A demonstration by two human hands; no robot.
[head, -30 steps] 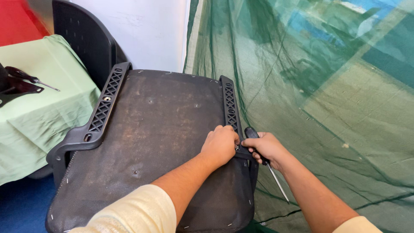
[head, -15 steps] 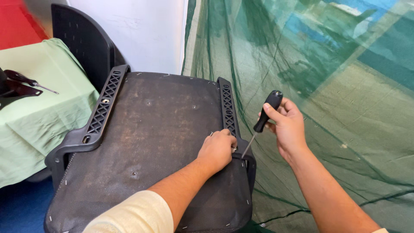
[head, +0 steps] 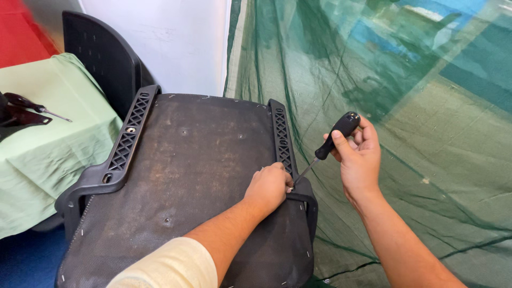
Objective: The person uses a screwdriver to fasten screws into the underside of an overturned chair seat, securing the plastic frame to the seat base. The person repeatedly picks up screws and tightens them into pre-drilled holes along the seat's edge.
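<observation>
An upturned black chair seat [head: 192, 170] lies before me, its dusty fabric underside facing up, with black plastic lattice brackets along both sides. My left hand [head: 269, 186] rests on the right bracket [head: 281, 140] near its lower end, fingers curled at the edge. My right hand [head: 358, 157] grips a screwdriver [head: 333, 141] by its black handle; the thin metal shaft slants down-left and its tip meets the bracket right by my left fingers.
A table under a pale green cloth [head: 37, 144] stands at left, with another screwdriver [head: 32, 105] and dark tools on it. A black chair back [head: 101, 58] stands behind. Green netting [head: 405, 106] hangs and spreads at right. White wall behind.
My right hand has lifted from low beside the seat, raising the screwdriver from pointing down to slanting with its tip at the bracket. My left hand has stayed put.
</observation>
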